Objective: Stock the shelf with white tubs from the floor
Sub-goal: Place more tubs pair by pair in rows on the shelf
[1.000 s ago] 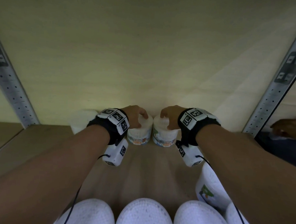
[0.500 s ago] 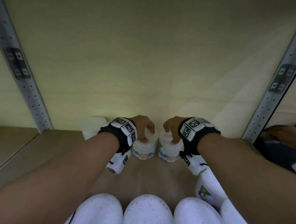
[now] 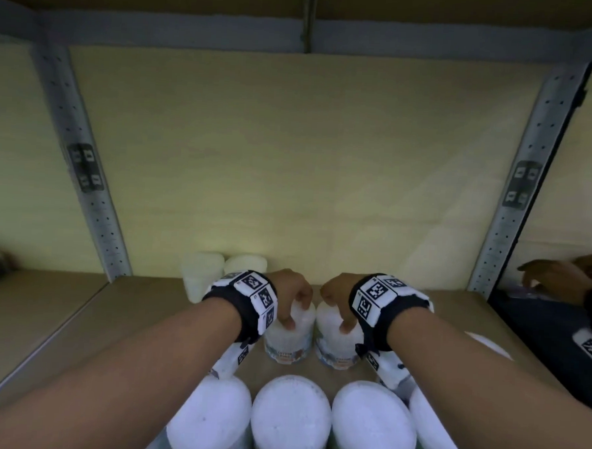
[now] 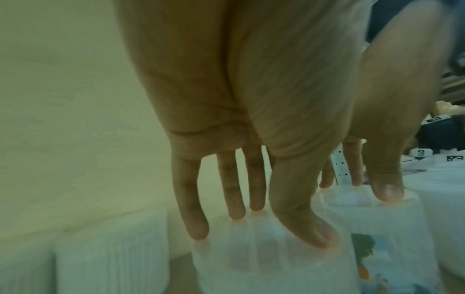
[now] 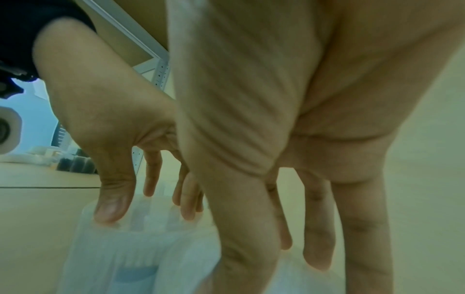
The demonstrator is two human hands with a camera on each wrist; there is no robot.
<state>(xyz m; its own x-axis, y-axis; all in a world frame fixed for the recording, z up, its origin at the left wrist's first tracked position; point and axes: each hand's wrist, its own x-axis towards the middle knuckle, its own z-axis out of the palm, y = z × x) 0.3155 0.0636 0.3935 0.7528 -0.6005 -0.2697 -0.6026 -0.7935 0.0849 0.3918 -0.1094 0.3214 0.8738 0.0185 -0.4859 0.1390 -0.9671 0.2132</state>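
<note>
Two small white tubs stand side by side on the wooden shelf (image 3: pixel 454 322). My left hand (image 3: pixel 292 310) grips the left tub (image 3: pixel 290 340) from above, thumb in front and fingers behind its lid. My right hand (image 3: pixel 338 312) holds the right tub (image 3: pixel 337 350) the same way. In the left wrist view my left hand (image 4: pixel 256 228) has its fingertips round the ribbed top of the left tub (image 4: pixel 264 264). In the right wrist view my right hand (image 5: pixel 289 248) reaches down onto the right tub (image 5: pixel 302 278).
Two more white tubs (image 3: pixel 202 277) stand against the back wall at the left. A row of larger white lids (image 3: pixel 289 419) lines the shelf's front edge. Grey perforated uprights (image 3: pixel 93 196) frame the bay. Another person's hand (image 3: pixel 552 279) is in the bay to the right.
Both hands, still holding their tubs, now sit lower in the view and further from the back wall. The view has tilted up, showing the shelf above and a second tub at the back left.
</note>
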